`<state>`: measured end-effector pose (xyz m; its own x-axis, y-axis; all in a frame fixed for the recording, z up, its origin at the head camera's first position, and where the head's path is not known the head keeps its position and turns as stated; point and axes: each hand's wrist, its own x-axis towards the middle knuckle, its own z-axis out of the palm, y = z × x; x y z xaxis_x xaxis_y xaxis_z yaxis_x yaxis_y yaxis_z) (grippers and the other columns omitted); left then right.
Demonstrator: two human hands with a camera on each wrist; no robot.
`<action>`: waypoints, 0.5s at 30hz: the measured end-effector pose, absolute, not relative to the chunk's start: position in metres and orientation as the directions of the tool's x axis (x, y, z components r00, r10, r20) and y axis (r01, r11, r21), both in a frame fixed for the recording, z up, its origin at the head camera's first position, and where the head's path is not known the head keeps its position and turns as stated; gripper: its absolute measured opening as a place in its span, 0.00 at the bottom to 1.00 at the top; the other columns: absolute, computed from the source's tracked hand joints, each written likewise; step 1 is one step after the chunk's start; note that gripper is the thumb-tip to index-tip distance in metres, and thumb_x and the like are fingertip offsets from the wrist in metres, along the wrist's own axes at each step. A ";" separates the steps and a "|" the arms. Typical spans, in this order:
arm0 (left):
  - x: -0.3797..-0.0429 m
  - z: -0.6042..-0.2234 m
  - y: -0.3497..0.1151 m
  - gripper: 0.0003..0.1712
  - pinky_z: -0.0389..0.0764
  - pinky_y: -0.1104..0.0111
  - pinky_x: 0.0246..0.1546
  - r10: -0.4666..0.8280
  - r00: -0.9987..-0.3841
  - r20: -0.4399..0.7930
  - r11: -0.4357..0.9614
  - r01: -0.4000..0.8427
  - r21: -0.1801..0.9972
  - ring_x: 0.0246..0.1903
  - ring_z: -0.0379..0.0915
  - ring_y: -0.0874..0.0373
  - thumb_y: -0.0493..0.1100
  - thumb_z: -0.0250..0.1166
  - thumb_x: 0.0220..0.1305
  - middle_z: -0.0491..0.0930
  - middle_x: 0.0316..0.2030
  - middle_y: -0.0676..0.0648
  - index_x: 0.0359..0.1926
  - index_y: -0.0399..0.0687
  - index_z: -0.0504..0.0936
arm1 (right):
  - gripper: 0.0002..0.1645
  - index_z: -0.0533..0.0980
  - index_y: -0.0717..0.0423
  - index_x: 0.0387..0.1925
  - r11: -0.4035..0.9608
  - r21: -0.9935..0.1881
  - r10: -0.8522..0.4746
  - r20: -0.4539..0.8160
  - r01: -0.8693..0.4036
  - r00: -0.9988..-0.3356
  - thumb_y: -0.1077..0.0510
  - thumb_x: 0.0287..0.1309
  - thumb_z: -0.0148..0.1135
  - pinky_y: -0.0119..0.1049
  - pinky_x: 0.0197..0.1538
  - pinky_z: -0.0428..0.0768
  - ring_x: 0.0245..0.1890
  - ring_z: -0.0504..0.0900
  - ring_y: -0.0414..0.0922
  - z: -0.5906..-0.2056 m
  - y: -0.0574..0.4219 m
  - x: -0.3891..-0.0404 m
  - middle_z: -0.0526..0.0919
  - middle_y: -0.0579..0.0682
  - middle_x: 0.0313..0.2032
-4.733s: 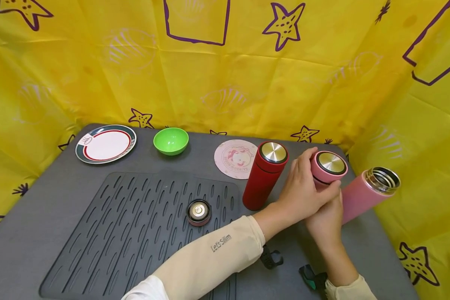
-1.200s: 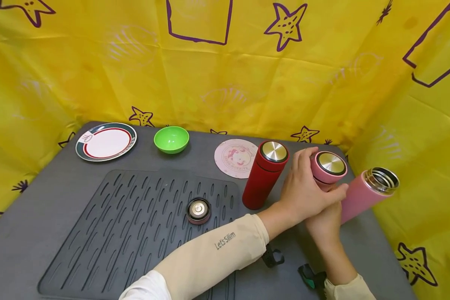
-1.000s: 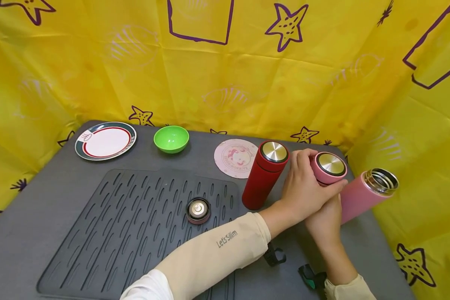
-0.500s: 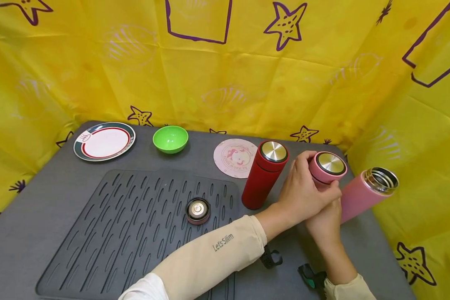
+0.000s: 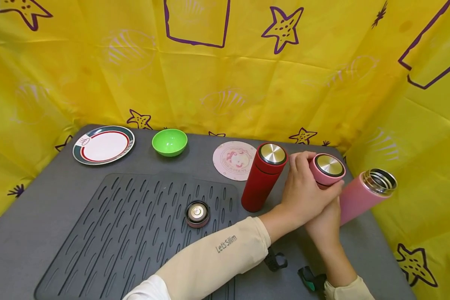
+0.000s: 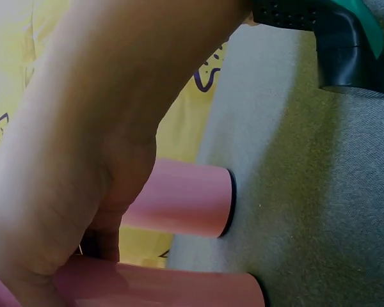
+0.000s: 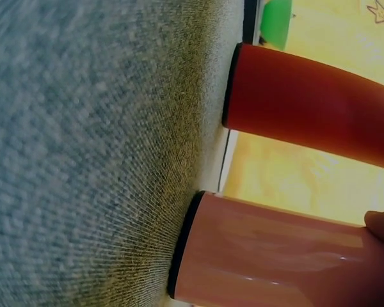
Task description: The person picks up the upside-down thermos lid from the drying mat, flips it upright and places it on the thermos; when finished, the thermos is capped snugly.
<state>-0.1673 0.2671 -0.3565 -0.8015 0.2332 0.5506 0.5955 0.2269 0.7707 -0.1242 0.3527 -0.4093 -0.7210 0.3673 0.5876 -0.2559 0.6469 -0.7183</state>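
the grey table [image 5: 22, 221] bears the lidded pink bottle [image 5: 327, 167], base down, its long axis upright. left of that bottle lies the ribbed mat [image 5: 135, 225]; just left of it stands the red bottle [image 5: 261, 179], and right of it, slightly apart, the uncapped pink bottle [image 5: 360, 199], also upright. both hands have hold of the lidded pink bottle: the left hand [image 5: 310, 192] grips it high, beside the cap, while the right hand [image 5: 325, 218] grasps the body lower down, partly hidden. so the left is nearer its top. well left of it, the loose lid [image 5: 197, 212] rests on the mat, underside up, inside exposed.
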 end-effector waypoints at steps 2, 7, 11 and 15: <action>-0.168 -0.358 0.265 0.44 0.67 0.82 0.49 0.256 -0.794 0.551 0.188 0.600 0.778 0.51 0.66 0.65 0.52 0.75 0.50 0.62 0.55 0.50 0.63 0.49 0.60 | 0.29 0.73 0.72 0.48 0.675 -0.694 0.357 0.606 -0.252 -0.711 0.72 0.40 0.71 0.27 0.47 0.67 0.41 0.74 0.39 -0.409 0.352 -0.124 0.78 0.58 0.41; -0.171 -0.360 0.262 0.43 0.66 0.82 0.50 0.305 -0.773 0.556 0.137 0.614 0.778 0.53 0.64 0.67 0.49 0.72 0.52 0.65 0.57 0.50 0.67 0.49 0.62 | 0.20 0.75 0.72 0.42 0.703 -0.653 0.324 0.648 -0.282 -0.690 0.71 0.44 0.67 0.31 0.44 0.67 0.36 0.74 0.45 -0.409 0.353 -0.125 0.79 0.60 0.35; -0.171 -0.361 0.262 0.47 0.67 0.80 0.50 0.307 -0.785 0.538 0.138 0.596 0.791 0.54 0.63 0.67 0.50 0.73 0.52 0.65 0.58 0.51 0.68 0.50 0.59 | 0.18 0.75 0.71 0.40 0.691 -0.658 0.322 0.651 -0.300 -0.688 0.72 0.44 0.68 0.32 0.43 0.68 0.35 0.74 0.41 -0.410 0.353 -0.126 0.79 0.57 0.33; -0.170 -0.358 0.265 0.51 0.67 0.81 0.49 0.265 -0.808 0.526 0.176 0.577 0.798 0.54 0.64 0.65 0.57 0.77 0.46 0.61 0.57 0.51 0.64 0.50 0.57 | 0.18 0.75 0.71 0.39 0.675 -0.679 0.333 0.630 -0.290 -0.701 0.73 0.42 0.69 0.31 0.41 0.68 0.33 0.72 0.36 -0.410 0.352 -0.127 0.78 0.53 0.31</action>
<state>-0.1703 0.2652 -0.3585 -0.8083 0.2649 0.5258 0.5766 0.1756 0.7979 -0.1266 0.3525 -0.4097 -0.7015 0.3327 0.6303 -0.2899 0.6747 -0.6788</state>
